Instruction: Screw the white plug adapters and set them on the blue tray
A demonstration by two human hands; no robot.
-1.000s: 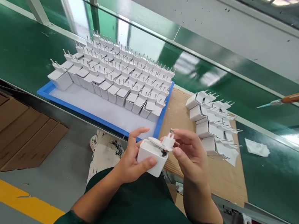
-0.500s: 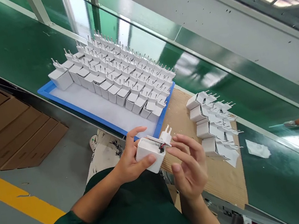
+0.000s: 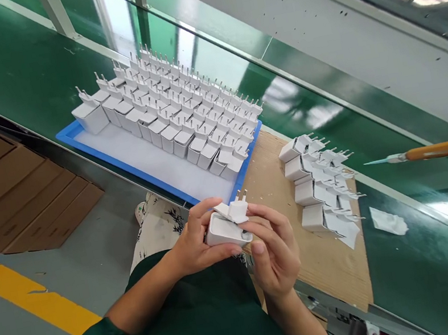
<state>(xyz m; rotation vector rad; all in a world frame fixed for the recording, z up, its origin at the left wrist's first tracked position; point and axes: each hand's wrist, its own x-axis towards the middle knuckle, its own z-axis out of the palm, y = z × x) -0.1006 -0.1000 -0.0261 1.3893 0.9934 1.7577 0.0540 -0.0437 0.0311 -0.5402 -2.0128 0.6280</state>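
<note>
In the head view, my left hand (image 3: 195,239) grips a white plug adapter (image 3: 224,232), fingers behind its box-shaped housing and thumb along the front. Its lid with a two-pin plug (image 3: 238,210) sits tilted over the open top. My right hand (image 3: 275,248) is closed at the adapter's right end, its fingers against the lid and the thumb near the housing. The right fingertips are partly hidden behind the plug. Beyond my hands, rows of similar white adapters (image 3: 172,119) stand pins up in a blue-rimmed tray (image 3: 115,166).
Several more adapters (image 3: 309,193) with loose lids lie on a wooden board (image 3: 270,171) at the right. A crumpled white scrap (image 3: 389,221) rests on the green bench (image 3: 432,263). An orange-handled tool (image 3: 441,149) juts in from the right. Cardboard boxes (image 3: 5,183) stand at the left.
The adapter has turned in my left hand, and its lid now lies over the opening, covering the wires seen before. My right hand has moved left onto it. The orange tool appears higher.
</note>
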